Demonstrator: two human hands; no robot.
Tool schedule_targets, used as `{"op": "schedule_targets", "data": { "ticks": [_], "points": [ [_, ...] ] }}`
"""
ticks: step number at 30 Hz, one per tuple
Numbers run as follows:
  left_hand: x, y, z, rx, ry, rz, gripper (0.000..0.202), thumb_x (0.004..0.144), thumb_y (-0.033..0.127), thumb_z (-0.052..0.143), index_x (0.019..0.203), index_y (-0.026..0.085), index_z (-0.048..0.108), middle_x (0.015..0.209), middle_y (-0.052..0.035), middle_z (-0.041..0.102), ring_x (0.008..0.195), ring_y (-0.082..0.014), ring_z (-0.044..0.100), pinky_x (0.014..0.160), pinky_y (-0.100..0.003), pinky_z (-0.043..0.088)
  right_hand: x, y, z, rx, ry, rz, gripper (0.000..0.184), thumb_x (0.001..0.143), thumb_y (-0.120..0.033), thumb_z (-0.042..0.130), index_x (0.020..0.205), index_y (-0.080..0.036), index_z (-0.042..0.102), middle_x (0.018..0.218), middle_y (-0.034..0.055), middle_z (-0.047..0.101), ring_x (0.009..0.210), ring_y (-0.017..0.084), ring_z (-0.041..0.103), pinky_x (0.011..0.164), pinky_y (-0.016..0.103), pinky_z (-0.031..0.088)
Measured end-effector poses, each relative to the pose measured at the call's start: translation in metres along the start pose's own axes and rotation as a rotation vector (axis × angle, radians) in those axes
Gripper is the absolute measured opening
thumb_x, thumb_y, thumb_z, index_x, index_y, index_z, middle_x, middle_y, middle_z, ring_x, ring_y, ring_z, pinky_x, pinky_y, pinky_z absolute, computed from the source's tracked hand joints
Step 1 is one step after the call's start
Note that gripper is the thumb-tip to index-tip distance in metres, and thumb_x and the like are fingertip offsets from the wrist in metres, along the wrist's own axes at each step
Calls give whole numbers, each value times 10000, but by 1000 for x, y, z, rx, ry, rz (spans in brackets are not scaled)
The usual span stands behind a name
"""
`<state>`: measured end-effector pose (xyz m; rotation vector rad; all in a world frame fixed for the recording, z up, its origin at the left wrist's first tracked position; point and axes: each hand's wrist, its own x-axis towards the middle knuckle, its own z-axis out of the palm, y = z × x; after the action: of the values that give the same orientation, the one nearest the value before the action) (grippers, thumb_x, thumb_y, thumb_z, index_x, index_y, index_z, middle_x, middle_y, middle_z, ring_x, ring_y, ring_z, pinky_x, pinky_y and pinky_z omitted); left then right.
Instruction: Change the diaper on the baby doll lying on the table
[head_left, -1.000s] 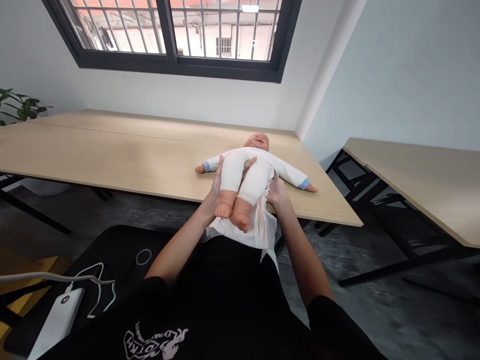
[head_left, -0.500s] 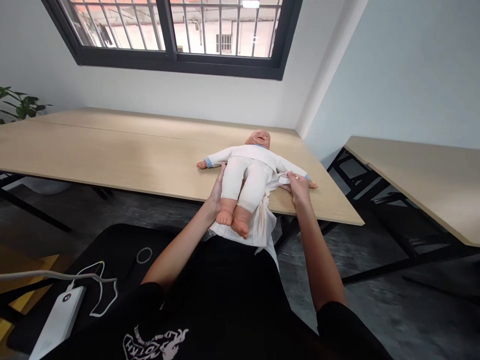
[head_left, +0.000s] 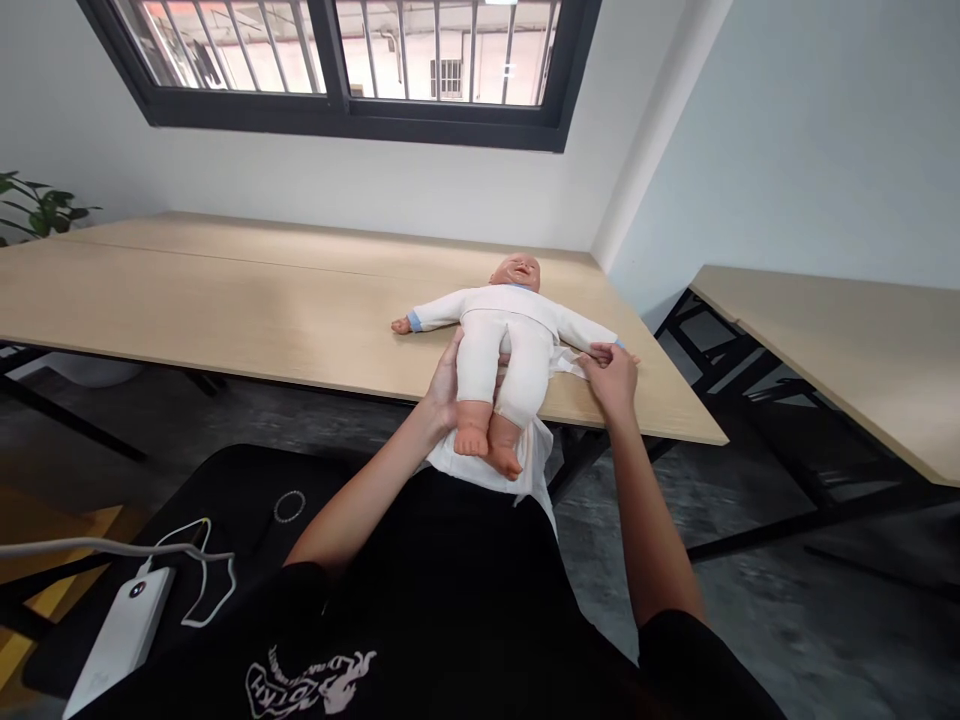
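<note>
A baby doll (head_left: 510, 310) in a white outfit with blue cuffs lies on its back, its bare feet toward me past the table edge. My left hand (head_left: 448, 385) is under its legs, thumb along the outer side of one leg and fingertips showing between the two. Beneath the doll, a white diaper (head_left: 538, 450) hangs over the edge toward my lap; part of it spreads out beside the doll's hip. My right hand (head_left: 611, 377) pinches that side part near the doll's cuffed wrist. The diaper under the body is hidden.
The doll lies on a light wooden table (head_left: 285, 310) near its right end. A second table (head_left: 832, 330) stands to the right across a gap. On a black chair (head_left: 247, 480) at lower left are a white power bank (head_left: 124, 635) with a cable and a beaded bracelet (head_left: 289, 507).
The doll's legs have shifted right with my left hand. My right hand has moved outward to the right and slightly down, drawing the diaper's side part from under the doll.
</note>
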<state>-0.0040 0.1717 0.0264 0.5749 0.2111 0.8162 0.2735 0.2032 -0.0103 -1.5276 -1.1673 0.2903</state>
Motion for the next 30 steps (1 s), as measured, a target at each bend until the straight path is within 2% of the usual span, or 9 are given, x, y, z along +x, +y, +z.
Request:
{"op": "schedule_targets", "data": {
  "ticks": [3, 6, 9, 12, 15, 19, 23, 25, 30],
  "points": [
    [0, -8, 3, -51, 26, -68, 814, 868, 743, 479, 1336, 101, 652, 1264, -202, 705, 1229, -412, 642, 1080, -532, 500, -25, -23, 1, -110, 107, -132, 285, 842, -351, 613, 1025, -136, 653, 1147, 140, 670, 1172, 276, 584, 1165, 516, 372],
    [3, -18, 0, -88, -18, -4, 766, 859, 717, 503, 1336, 140, 663, 1213, -179, 731, 1188, -407, 668, 1053, -522, 518, -61, -48, 7, 130, -85, -79, 433, 912, -529, 562, 1085, -145, 660, 1161, 139, 679, 1074, 255, 646, 1079, 447, 482],
    [8, -25, -5, -94, -4, 30, 714, 856, 701, 523, 1289, 159, 692, 1144, -169, 756, 1167, -409, 677, 1055, -525, 508, -90, -69, 11, 280, -249, -27, 637, 909, -642, 561, 1325, -160, 599, 1335, 144, 610, 1227, 265, 602, 1118, 420, 480],
    [10, -25, -5, -73, 77, 10, 708, 891, 711, 481, 1233, 133, 706, 1094, -168, 768, 1191, -398, 661, 1097, -511, 471, -101, -83, 9, 321, -365, 4, 942, 803, -624, 723, 1568, -210, 362, 1545, 138, 418, 1339, 291, 532, 1141, 441, 476],
    [6, -14, -2, -44, 97, -91, 771, 936, 722, 387, 1264, 80, 660, 1141, -196, 748, 1225, -403, 637, 1131, -552, 422, -92, -87, -2, 324, -461, 57, 1147, 692, -552, 828, 1620, -212, 246, 1572, 172, 360, 1286, 318, 572, 1093, 466, 518],
    [-11, 11, 0, -10, 28, -153, 820, 954, 741, 342, 1380, 72, 549, 1282, -224, 684, 1254, -424, 612, 1102, -644, 407, -70, -79, -24, 199, -372, 39, 993, 673, -521, 794, 1540, -216, 421, 1495, 149, 469, 1233, 335, 599, 1082, 505, 522],
    [-30, 28, -3, 178, 148, -86, 552, 1018, 503, 474, 1366, 82, 553, 1208, -188, 719, 1082, -312, 709, 1013, -484, 529, -61, -64, -39, -7, -299, -98, 764, 736, -492, 717, 1434, -226, 554, 1450, 98, 531, 1239, 331, 587, 1152, 542, 454],
    [-38, 31, -5, 300, 223, -67, 443, 981, 366, 590, 1320, 80, 582, 1130, -163, 739, 949, -253, 729, 924, -394, 569, -63, -59, -41, -97, -300, -210, 672, 797, -474, 670, 1408, -215, 570, 1431, 91, 550, 1265, 318, 569, 1173, 538, 430],
    [-48, 30, -7, 564, 298, 75, 559, 741, 200, 854, 1238, 124, 611, 1037, -91, 738, 850, -199, 700, 867, -337, 556, -90, -64, -33, -402, -190, -530, 528, 984, -373, 499, 1472, -173, 496, 1469, 145, 501, 1371, 313, 479, 1165, 538, 415]
  ]
}}
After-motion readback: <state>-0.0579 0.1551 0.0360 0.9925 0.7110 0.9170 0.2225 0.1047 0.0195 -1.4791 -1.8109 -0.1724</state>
